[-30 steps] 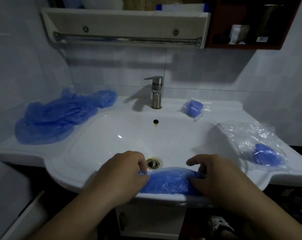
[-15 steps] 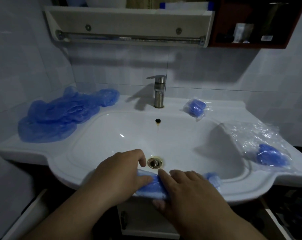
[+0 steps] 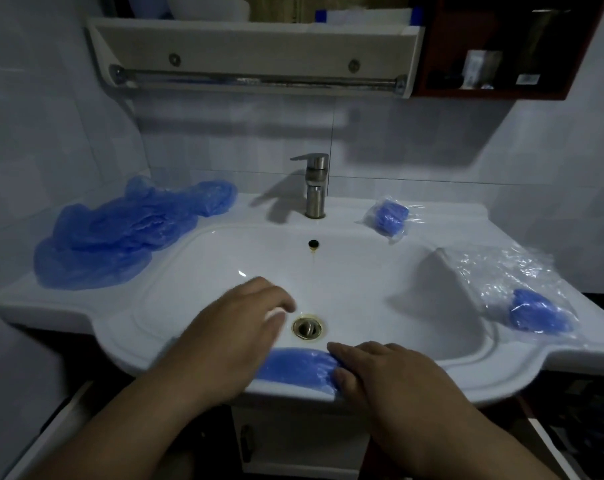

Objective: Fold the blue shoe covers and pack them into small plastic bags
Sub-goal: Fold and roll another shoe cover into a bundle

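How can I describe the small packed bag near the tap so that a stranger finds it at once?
Start at the white sink and find the steel tap at its back. Just right of the tap, on the back ledge, lies a small clear bag holding a folded blue cover. Unlike the bigger crumpled bag heap farther right, it is tight and compact.

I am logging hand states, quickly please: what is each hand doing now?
Left hand: open, blurred, holds nothing visible.
Right hand: open, pressing flat on the folded shoe cover.
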